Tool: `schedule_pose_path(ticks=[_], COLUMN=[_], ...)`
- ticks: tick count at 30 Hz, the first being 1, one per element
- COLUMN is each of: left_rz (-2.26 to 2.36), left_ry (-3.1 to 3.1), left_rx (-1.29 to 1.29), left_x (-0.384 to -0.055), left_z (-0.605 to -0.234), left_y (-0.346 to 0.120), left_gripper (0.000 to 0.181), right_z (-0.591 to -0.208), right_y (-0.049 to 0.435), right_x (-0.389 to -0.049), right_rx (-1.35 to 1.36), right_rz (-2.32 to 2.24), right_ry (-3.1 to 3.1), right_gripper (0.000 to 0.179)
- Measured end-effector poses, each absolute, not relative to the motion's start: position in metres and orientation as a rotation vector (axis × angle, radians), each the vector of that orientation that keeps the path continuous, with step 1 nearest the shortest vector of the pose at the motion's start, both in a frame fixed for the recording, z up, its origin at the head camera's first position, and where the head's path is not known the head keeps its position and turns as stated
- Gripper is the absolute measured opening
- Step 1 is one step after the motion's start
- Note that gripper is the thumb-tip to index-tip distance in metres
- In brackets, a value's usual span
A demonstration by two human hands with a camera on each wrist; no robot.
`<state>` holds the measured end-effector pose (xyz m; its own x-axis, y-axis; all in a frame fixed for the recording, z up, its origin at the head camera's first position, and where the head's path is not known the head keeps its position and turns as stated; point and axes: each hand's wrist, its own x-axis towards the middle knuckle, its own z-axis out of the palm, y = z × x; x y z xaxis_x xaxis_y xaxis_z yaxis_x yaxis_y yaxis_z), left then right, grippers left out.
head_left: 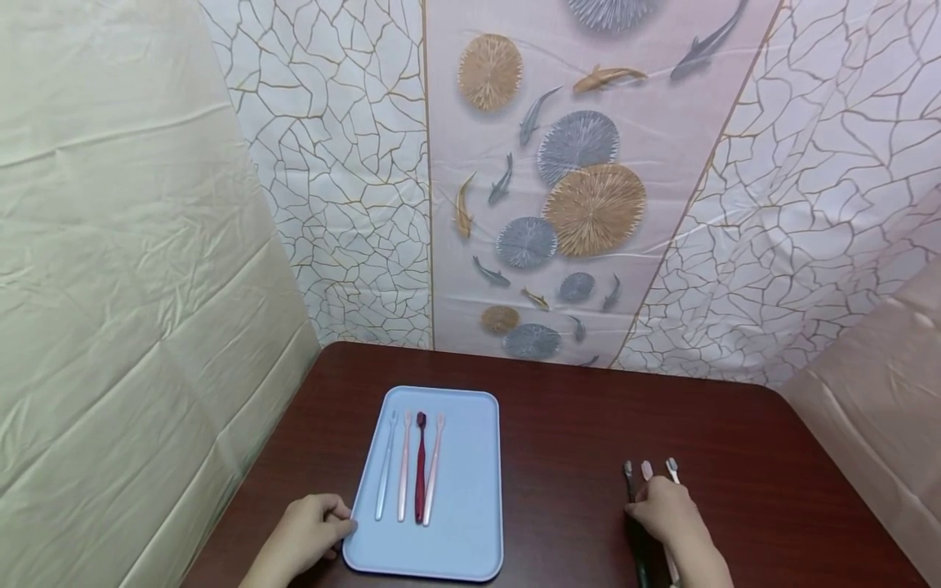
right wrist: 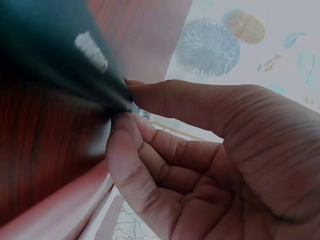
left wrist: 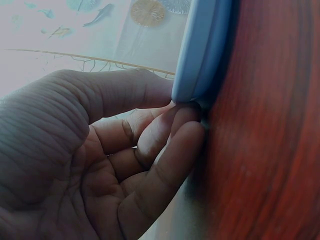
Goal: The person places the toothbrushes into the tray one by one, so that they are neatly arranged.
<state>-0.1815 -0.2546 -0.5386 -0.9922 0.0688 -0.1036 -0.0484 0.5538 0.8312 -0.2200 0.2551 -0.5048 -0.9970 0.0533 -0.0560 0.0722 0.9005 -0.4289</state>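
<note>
My left hand (head_left: 312, 527) holds the left edge of a light blue tray (head_left: 463, 490), thumb above and fingers below the rim in the left wrist view. On the tray lie a pale blue toothbrush (head_left: 385, 469), a dark red toothbrush (head_left: 421, 474) and two pink toothbrushes, one pink toothbrush (head_left: 403, 474) on each side of the red one. Over on the right, my right hand (head_left: 672, 514) pinches a dark green toothbrush (right wrist: 55, 50) between thumb and fingers, close over the table. Beside it, a pink toothbrush (head_left: 647, 469) and a white toothbrush (head_left: 672, 468) are partly hidden by this hand.
The dark brown table (head_left: 562, 457) stretches between the tray and the right-hand toothbrushes. A patterned cloth (head_left: 529, 286) hangs behind the far edge. Beige cloth (head_left: 147, 327) covers the left side, and more beige cloth (head_left: 875, 408) stands at the right.
</note>
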Motion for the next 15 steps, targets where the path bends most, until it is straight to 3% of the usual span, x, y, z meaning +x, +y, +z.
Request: schedule_pose_path(ticks=[15], left_rz=[1.443], left_ry=[2.664], left_rx=[0.075], left_x=[-0.180], left_z=[-0.540], left_y=[-0.257], left_gripper=[0.011], right_z=[-0.516], right_y=[0.243], right_x=[-0.221], right_rx=[0.039], right_rz=[-0.695], right_ry=[3.115], right_gripper=[0.033])
